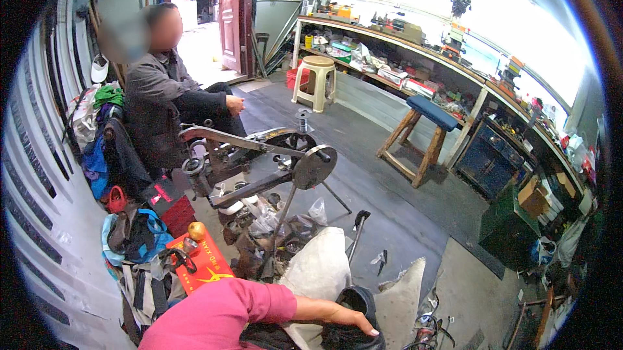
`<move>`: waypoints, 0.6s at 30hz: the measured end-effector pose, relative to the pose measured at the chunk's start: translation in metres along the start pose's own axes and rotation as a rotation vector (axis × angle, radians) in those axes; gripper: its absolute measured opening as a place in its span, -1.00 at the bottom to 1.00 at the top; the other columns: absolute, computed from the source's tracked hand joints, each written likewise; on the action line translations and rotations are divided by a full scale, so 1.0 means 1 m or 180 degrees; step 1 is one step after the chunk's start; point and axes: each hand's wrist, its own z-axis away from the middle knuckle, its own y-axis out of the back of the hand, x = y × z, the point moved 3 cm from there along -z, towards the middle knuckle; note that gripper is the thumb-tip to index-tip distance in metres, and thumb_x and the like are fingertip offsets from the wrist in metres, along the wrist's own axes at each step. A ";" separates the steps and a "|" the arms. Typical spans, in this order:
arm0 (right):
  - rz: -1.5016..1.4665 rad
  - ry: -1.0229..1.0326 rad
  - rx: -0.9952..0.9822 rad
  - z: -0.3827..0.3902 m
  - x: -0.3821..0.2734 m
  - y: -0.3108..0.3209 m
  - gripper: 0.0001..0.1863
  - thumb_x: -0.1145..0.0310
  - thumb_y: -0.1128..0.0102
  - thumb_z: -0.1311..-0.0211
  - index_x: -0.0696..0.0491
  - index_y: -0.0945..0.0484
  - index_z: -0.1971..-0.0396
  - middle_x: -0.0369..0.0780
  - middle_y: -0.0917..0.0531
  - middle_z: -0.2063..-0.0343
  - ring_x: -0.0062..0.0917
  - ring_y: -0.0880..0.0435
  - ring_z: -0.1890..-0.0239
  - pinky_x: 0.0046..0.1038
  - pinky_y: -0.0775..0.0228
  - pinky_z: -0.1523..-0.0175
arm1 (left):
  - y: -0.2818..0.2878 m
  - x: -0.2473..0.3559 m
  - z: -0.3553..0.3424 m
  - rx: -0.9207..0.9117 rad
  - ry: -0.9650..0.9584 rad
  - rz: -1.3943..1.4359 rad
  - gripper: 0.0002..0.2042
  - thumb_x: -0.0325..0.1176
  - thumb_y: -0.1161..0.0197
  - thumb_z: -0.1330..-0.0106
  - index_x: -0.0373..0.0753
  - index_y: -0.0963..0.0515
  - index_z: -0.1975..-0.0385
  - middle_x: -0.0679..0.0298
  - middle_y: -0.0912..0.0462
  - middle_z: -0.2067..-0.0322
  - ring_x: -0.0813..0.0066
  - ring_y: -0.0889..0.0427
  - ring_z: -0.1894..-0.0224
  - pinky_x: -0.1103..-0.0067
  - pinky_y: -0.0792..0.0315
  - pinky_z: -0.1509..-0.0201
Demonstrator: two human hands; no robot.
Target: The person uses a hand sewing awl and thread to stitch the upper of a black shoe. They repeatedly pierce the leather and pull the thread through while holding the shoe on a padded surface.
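Note:
My left arm, in a pink sleeve, reaches across the lower edge toward the right. My left hand [354,319] lies over a black boot-like thing [355,299] with a round dark opening at its top, the fingers bent down round its side. Most of the fingers and the lower part of the black thing are hidden. Pale stained cloth [318,264] spreads on both sides of it. My right hand is out of view. Ahead stands a metal hand-cranked machine with a round wheel [315,167] and long arms, on thin legs.
A seated person [152,100] is behind the machine at left. Plastic bags and scraps [276,220] lie beneath it. An orange-red box [202,260] is at left, near bags. A blue-topped stool [425,113], a beige stool [316,82] and a long cluttered workbench [415,48] stand farther off.

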 end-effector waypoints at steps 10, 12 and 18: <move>-0.4150 0.0267 -0.0168 0.031 0.021 -0.015 -0.23 0.20 -0.19 -0.26 0.13 -0.05 -0.37 -0.38 -0.37 0.65 -0.74 -0.20 0.69 -0.65 0.00 0.58 | 0.004 -0.004 -0.004 0.0424 -0.0406 0.0700 -0.72 -0.11 -0.25 -0.22 -0.23 -0.67 0.46 0.37 -0.68 0.53 0.54 -0.57 0.59 0.58 -0.44 0.38; -0.4313 0.0329 -0.0593 0.019 -0.010 -0.027 -0.39 0.20 -0.15 -0.30 0.15 -0.23 -0.25 -0.40 -0.32 0.67 -0.74 -0.16 0.71 -0.65 0.03 0.60 | 0.004 -0.006 -0.006 0.0508 -0.0535 0.0792 -0.70 -0.13 -0.24 -0.23 -0.28 -0.67 0.41 0.29 -0.69 0.52 0.47 -0.59 0.58 0.54 -0.47 0.36; -0.5128 -0.0226 0.0608 0.052 0.002 0.043 -0.59 0.01 0.17 -0.45 -0.03 -0.35 0.53 -0.35 -0.23 0.74 -0.61 -0.11 0.78 -0.55 0.07 0.71 | 0.002 -0.013 -0.009 0.0606 -0.0268 0.1005 -0.64 -0.04 -0.21 -0.24 -0.27 -0.67 0.33 0.21 -0.73 0.42 0.38 -0.65 0.52 0.48 -0.52 0.27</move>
